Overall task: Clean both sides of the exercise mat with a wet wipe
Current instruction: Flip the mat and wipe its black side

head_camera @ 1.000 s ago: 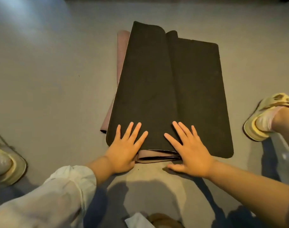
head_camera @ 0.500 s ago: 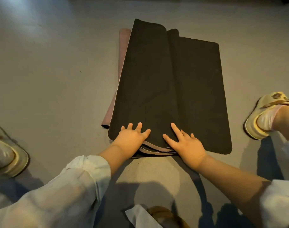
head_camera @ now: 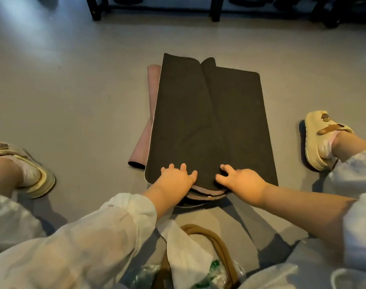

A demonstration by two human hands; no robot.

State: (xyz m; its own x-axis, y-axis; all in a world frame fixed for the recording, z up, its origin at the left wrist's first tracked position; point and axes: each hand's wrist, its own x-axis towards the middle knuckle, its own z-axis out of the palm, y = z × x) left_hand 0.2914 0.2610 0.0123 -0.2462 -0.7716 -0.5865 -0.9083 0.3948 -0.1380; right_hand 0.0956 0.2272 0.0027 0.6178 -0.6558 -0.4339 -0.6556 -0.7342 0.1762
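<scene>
1. The exercise mat lies folded on the grey floor, dark side up, with a pink layer showing along its left edge and at the near end
2. A ridge runs lengthwise down the dark top layer, from the far end toward the hands
3. The left hand rests on the near edge of the mat, fingers curled over the dark top layer, gripping it
4. The right hand sits just beside it at the same edge, thumb and fingers bent around the folded layers, also gripping the mat
5. Pink and dark layers are stacked under both hands at the near end
6. A foot in a cream sandal stands on the floor to the right of the mat, another sandal to the left
7. Near the bottom of the view lie a white wipe and a bag with brown handles
</scene>
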